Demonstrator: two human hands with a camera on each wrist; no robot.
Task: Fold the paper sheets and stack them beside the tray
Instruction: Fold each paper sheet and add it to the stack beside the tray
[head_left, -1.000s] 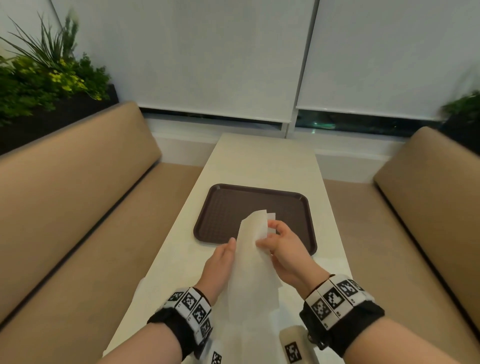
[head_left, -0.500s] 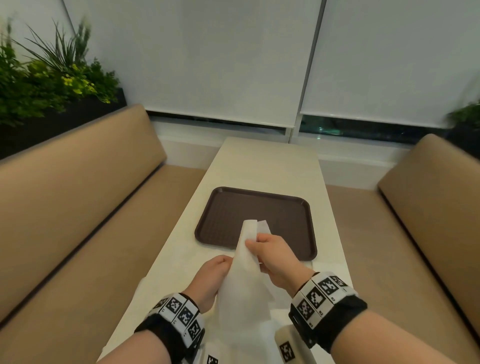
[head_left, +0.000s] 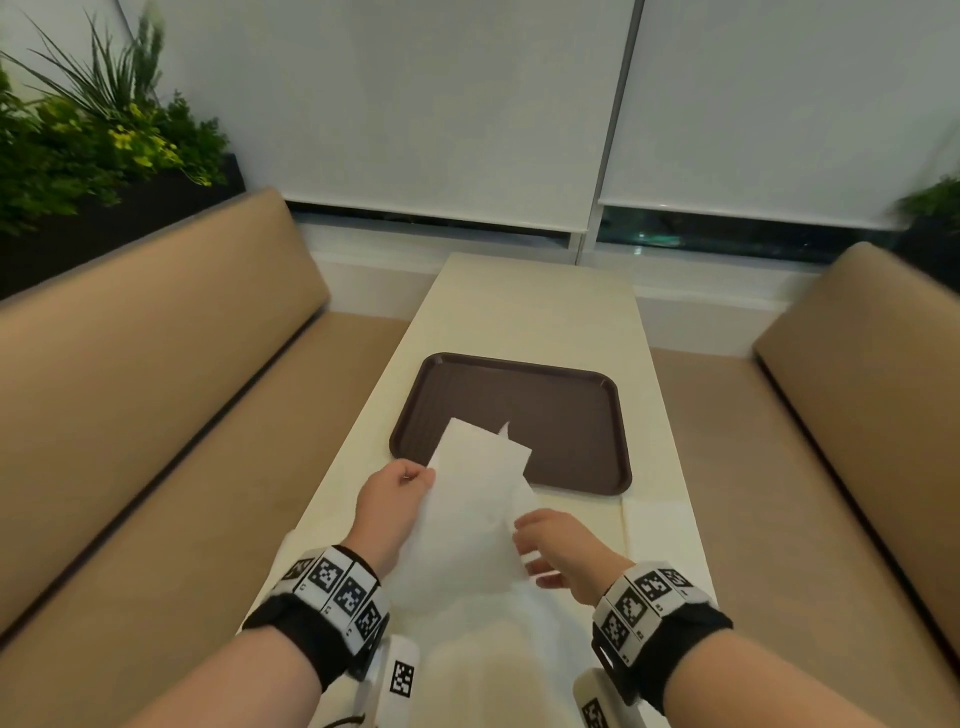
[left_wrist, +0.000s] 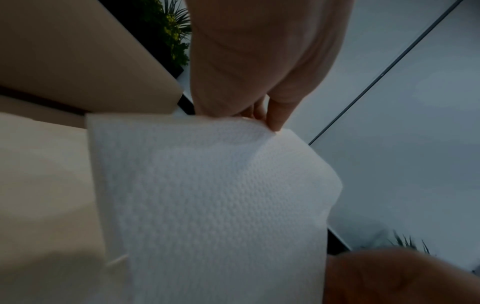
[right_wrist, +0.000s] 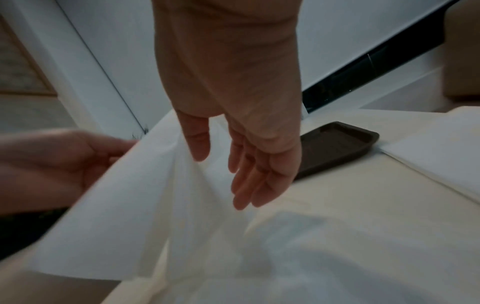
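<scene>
Left hand (head_left: 397, 499) is pinching the paper sheet (head_left: 475, 499); right hand (head_left: 558, 553), fingers relaxed, is hovering beside it; align edges before creasing.

This is looking like a booth in a cafeteria or fast-food restaurant. Two long padded benches, one tan bench (head_left: 156, 364) on the left and another bench (head_left: 862, 395) on the right, are facing each other across a narrow cream counter (head_left: 535, 312) that is running up to the window wall. A brown plastic serving tray (head_left: 566, 415), the ribbed kind used for carrying meals, is lying on the counter. White roller blinds (head_left: 415, 104) are hanging almost fully down over the windows, leaving a dark strip of glass showing beneath them. Leafy plants (head_left: 93, 140) are growing in a dark planter behind the left bench, and more greenery (head_left: 935, 200) is showing behind the right one.
</scene>
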